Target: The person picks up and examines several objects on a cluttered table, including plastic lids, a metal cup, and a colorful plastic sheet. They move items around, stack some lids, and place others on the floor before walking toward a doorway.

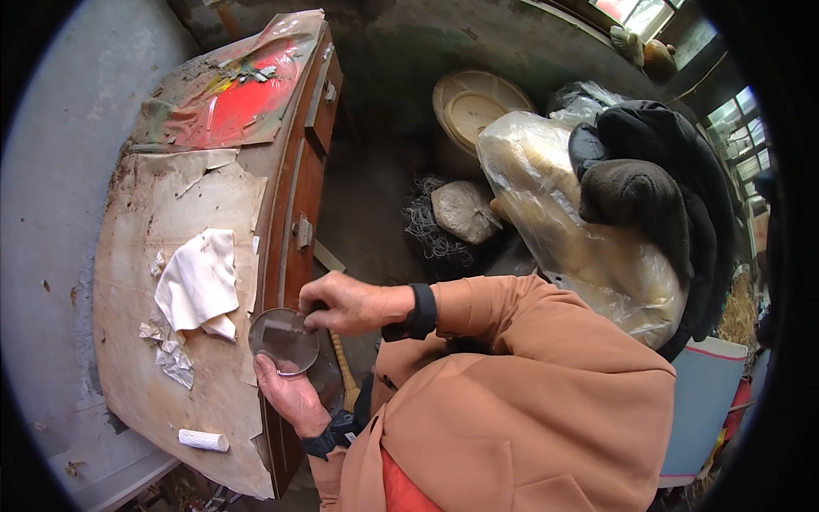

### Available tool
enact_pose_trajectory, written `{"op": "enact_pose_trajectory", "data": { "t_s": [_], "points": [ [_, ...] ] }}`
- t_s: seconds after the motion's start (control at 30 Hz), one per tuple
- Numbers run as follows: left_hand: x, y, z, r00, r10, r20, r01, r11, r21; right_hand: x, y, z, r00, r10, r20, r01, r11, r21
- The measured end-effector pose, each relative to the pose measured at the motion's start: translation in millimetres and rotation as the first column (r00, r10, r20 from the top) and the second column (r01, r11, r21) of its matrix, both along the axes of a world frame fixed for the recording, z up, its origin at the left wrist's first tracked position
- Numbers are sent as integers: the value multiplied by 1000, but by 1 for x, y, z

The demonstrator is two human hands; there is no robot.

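My left hand [291, 393] grips a round, thin-rimmed mirror or glass disc [281, 352] from below, thumb on its lower edge. The disc is tilted beside the front edge of a wooden desk [297, 211]. At the disc's upper right rim, my right hand [358, 304] has its fingers curled together. Whether something small is pinched in them is hidden. A white cloth [201, 281] lies rumpled on the desk's torn, stained covering [137, 384], nearest to the disc. Crumpled white paper [174, 363] sits just below the cloth, and a white cylindrical roll [203, 440] lies near the desk's lower end.
Red sheeting with debris [253, 109] covers the desk's far end. Drawers with metal handles [304, 232] face me. On the floor stand a tied plastic bag [466, 211], tangled grey strands [429, 221] and round lids [477, 109]. Dark coats [665, 166] rest over a large plastic-wrapped bundle [544, 185].
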State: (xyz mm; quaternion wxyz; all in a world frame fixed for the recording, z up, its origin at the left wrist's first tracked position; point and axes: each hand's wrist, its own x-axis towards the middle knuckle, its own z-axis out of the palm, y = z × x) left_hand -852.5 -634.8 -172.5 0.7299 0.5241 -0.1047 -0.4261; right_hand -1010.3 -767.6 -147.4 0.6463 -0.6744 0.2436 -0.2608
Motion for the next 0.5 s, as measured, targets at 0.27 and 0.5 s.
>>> {"op": "enact_pose_trajectory", "data": {
  "t_s": [0.27,0.5],
  "points": [
    [-2,-11,-23,999,38,-27,-36,997,75,-86,-77,-49,847,-531,-29,514,805,297],
    [-29,-82,-26,996,-78,-34,82,989,124,-201,-235,-183,344,-918,-199,891,252,378]
  ]
}}
